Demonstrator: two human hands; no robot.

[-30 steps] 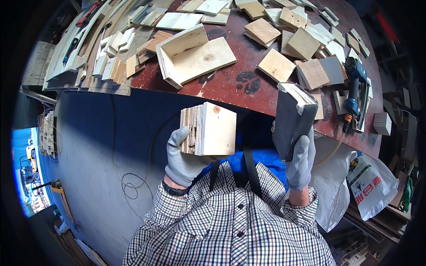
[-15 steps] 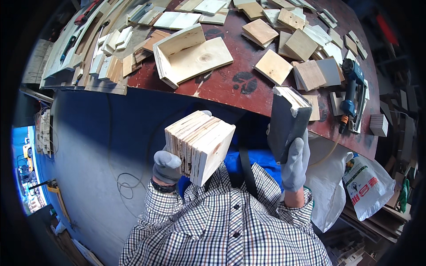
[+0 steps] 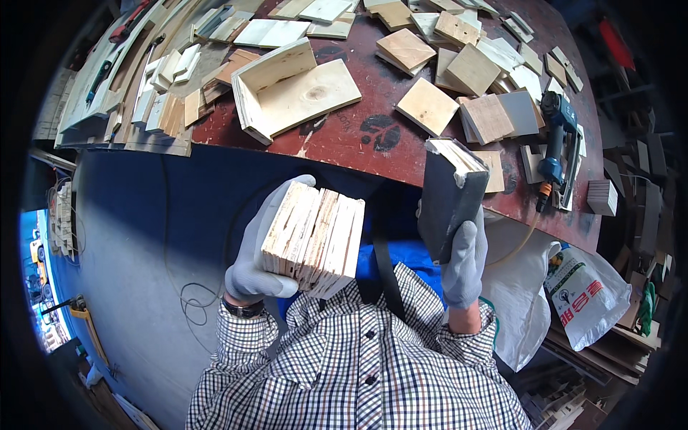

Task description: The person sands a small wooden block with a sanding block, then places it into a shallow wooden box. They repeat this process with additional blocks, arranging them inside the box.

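My left hand (image 3: 251,266), in a grey-white glove, grips a thick stack of plywood pieces (image 3: 315,235) from its left side. The raw, layered edges of the stack face up toward me. To the right, my gloved right hand (image 3: 464,266) is closed round a second stack of plywood pieces (image 3: 453,204) with a dark grey outer face. This stack stands tilted, its pale rough edges at the top, just in front of the table edge. A gap separates the two stacks, and both are held in the air before my checked shirt.
A dark red table (image 3: 333,154) carries an open plywood box corner (image 3: 304,93) and many loose wooden squares (image 3: 428,106). At its right lies a blue air nailer (image 3: 555,147) with a hose. White sacks (image 3: 588,294) lie below the table's right edge; strips of wood (image 3: 154,93) fill the left.
My left hand has turned its stack, so the layered edges now show more and the broad face is out of sight. The right hand keeps its hold on the dark-faced stack. The view has shifted slightly.
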